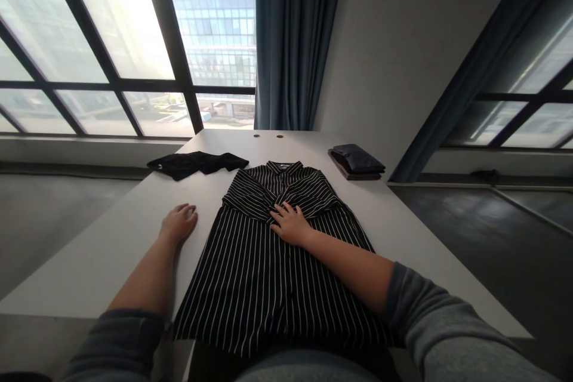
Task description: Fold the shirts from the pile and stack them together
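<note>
A black shirt (268,274) with white stripes lies front up on the white table, its collar at the far end and its hem at the near edge. Both sleeves (250,196) are folded inward across the chest. My right hand (290,225) rests open on the shirt's middle, fingers spread where the sleeve ends meet. To the left of the shirt, my left hand (179,224) lies on the table with its fingers loosely curled in, apart from the fabric. I see nothing held in it.
A crumpled black garment (197,163) lies at the table's far left. A small stack of folded dark clothes (357,161) sits at the far right. The white table (111,262) has two round holes at its far end. Beyond stand windows and a blue curtain (298,42).
</note>
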The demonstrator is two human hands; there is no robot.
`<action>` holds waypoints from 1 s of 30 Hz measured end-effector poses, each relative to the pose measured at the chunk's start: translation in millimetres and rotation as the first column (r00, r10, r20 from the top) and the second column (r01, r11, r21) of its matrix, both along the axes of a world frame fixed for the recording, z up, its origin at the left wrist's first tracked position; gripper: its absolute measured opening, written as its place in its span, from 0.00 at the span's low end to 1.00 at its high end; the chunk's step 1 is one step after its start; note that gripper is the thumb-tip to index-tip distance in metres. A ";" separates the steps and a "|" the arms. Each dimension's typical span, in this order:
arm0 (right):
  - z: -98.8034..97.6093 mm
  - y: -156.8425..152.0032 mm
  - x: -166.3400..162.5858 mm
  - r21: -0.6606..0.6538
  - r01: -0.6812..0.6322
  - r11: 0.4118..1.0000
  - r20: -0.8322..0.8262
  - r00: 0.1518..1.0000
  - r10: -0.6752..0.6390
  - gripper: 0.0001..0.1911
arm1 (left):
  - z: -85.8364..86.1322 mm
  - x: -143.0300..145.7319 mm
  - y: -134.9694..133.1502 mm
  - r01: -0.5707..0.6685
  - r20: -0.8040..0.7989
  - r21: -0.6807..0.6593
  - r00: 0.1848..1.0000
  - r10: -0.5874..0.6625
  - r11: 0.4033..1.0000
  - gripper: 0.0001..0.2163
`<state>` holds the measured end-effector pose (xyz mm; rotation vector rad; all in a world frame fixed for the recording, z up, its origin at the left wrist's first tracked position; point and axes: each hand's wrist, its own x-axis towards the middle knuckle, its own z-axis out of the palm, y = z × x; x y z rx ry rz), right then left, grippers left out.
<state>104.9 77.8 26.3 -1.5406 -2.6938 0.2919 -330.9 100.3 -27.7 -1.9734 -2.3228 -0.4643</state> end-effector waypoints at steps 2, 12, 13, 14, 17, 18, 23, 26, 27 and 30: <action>-7.1 0.6 1.9 -0.055 0.001 0.998 -0.026 1.000 -0.003 0.37 | -1.0 -0.5 0.2 0.002 0.004 0.002 1.000 -0.002 1.000 0.23; -5.2 50.2 105.7 0.309 0.256 0.916 -0.098 0.967 -0.237 0.31 | 1.7 2.0 -2.6 0.002 0.034 -0.018 0.999 -0.001 1.000 0.23; -3.9 53.4 121.2 0.310 0.274 0.911 -0.048 0.961 -0.273 0.30 | 1.6 1.8 -2.6 0.002 0.037 -0.014 0.999 -0.001 1.000 0.23; -2.9 55.7 135.7 0.296 0.297 0.908 0.002 0.950 -0.312 0.30 | 1.4 1.4 -2.5 0.001 0.041 -0.007 0.999 -0.001 1.000 0.23; -1.9 58.9 168.9 0.270 0.362 0.892 0.098 0.911 -0.400 0.26 | 1.1 0.0 -1.6 -0.005 0.055 0.012 0.998 0.004 1.000 0.21; -2.1 59.6 176.5 0.265 0.372 0.889 0.111 0.905 -0.412 0.24 | 1.3 -0.3 -1.4 -0.008 0.060 0.013 0.998 0.008 1.000 0.21; -4.0 64.2 198.2 0.228 0.401 0.887 0.084 0.900 -0.428 0.17 | 4.1 0.3 -2.8 -0.004 0.059 -0.003 0.998 0.004 1.000 0.22; -6.6 65.7 205.2 0.267 0.423 0.866 0.026 0.895 -0.445 0.15 | 4.2 0.5 -3.7 -0.001 0.045 -0.008 0.999 0.002 1.000 0.22; -8.0 65.5 206.9 0.287 0.431 0.855 0.010 0.892 -0.453 0.15 | 3.8 0.3 -3.6 -0.004 0.040 -0.008 0.999 0.004 1.000 0.22; -13.0 63.2 210.7 0.354 0.466 0.811 -0.034 0.873 -0.487 0.12 | 2.3 -0.6 -2.9 -0.008 0.032 -0.005 0.999 0.008 1.000 0.21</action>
